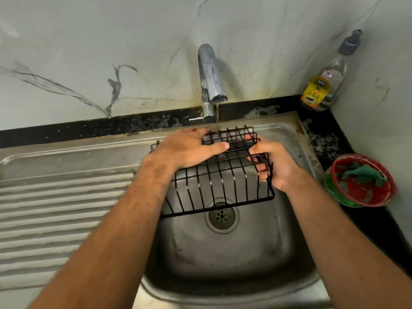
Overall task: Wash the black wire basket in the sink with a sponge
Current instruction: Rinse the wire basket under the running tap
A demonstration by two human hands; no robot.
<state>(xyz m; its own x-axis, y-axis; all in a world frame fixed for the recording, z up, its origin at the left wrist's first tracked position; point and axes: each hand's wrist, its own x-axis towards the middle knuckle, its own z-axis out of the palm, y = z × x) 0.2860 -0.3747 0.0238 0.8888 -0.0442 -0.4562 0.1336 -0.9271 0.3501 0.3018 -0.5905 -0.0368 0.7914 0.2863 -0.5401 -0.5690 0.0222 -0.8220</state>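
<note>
Ribbed steel drainboard (55, 208) sits left of the L forearm, flush w/ the sink.

L hand (189, 148): palm down on top of the black wire basket (220, 186), fingers straight and spread over the wires, thumb laid flat along a cross wire. Not curled round anything, just pressing/resting on it.

Basket is held tilted above the sink (223, 253) basin, between both hands, over the drain (221, 216). Its near lower edge hangs just above the drain, far upper edge sits under the tap.

Tap (211, 79) is straight beyond the L fingertips, chrome, running. Thin water stream (217, 113) drops onto the basket's far edge, just past the L fingers.

R hand (274, 163): gripping the basket's R end, fingers curled round the side wires, thumb on top. Clearly grasping the basket.

Beyond and right of the R hand, at the wall corner: dish soap bottle (323, 85), yellow label, mostly empty, upright on the black counter (323, 141).

Right of the R wrist, on the same counter: red/green bowl (359, 181) w/ a green scrubber (365, 172) lying inside. Neither hand touches it.
</note>
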